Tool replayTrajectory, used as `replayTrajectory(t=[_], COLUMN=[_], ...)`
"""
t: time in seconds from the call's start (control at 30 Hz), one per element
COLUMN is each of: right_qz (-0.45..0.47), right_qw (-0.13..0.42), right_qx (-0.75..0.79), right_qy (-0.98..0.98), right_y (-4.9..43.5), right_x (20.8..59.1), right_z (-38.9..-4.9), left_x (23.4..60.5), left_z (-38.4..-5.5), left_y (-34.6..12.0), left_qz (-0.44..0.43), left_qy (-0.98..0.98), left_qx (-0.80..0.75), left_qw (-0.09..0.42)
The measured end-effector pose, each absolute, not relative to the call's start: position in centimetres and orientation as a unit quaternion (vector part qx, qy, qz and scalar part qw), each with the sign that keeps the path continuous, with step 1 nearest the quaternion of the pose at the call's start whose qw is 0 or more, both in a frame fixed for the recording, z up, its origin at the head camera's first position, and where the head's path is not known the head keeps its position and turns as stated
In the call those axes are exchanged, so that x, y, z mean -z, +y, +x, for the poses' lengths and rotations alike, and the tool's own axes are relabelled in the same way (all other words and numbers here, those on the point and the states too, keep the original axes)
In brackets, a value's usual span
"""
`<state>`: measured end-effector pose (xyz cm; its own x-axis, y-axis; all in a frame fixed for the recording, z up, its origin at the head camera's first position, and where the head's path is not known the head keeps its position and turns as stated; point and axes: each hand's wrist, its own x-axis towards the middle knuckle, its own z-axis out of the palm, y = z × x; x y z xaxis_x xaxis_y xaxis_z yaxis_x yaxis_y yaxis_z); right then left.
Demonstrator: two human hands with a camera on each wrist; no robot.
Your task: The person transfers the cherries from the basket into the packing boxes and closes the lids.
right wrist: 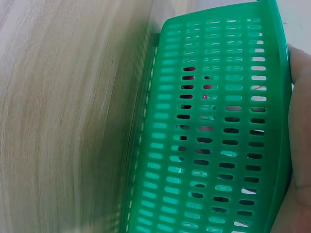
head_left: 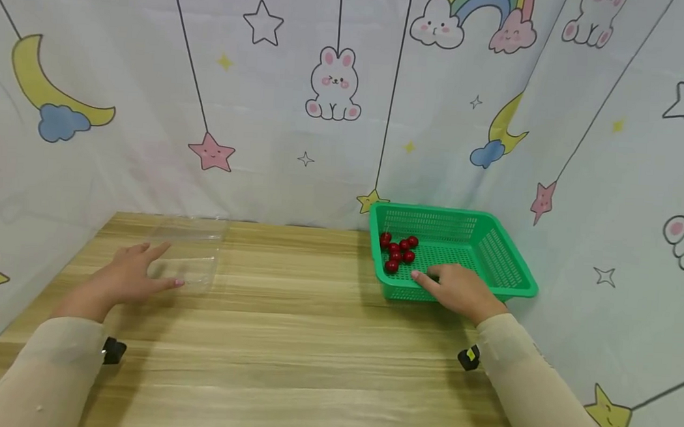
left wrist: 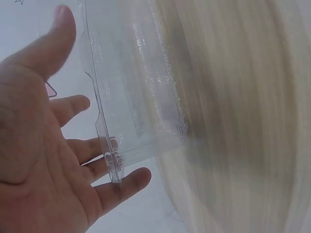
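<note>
My left hand [head_left: 132,272] is at a clear plastic box [head_left: 194,266] on the left of the table, thumb and fingers spread. In the left wrist view, fingertips [left wrist: 133,182] lie right at the box's thin rim, and some show through its wall. On the right, my right hand [head_left: 461,290] reaches over the front rim of a green perforated basket [head_left: 515,266], its thumb pointing toward several small, shiny dark-red round fruits [head_left: 395,256]. These lie in the basket's left part. The basket wall hides much of the right hand in the right wrist view.
Both containers stand on a wood-grain table [head_left: 287,341], near its back edge. Behind it and along the sides hangs a white curtain [head_left: 278,105] printed with bunnies, stars and moons. A small black device [head_left: 114,351] sits at each wrist.
</note>
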<state>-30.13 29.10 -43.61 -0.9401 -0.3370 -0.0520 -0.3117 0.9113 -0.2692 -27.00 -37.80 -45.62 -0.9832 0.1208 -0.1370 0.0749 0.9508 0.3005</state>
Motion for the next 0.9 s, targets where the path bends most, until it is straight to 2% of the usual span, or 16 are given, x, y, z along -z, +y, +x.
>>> replayTrajectory(t=[0.3,0.9], right_qz=[-0.160,-0.163], right_qw=[0.058,0.058], right_qx=[0.122,0.120], right_qy=[0.978,0.977], right_y=[29.1,29.0], right_x=[43.6,43.7], right_z=[-30.2,-30.3], left_x=[45.2,44.8], left_z=[-27.7,-29.3], left_y=[-35.5,-26.3], left_qz=[0.057,0.094], left_qy=[0.981,0.976], left_qx=[-0.165,-0.175], left_qw=[0.081,0.094])
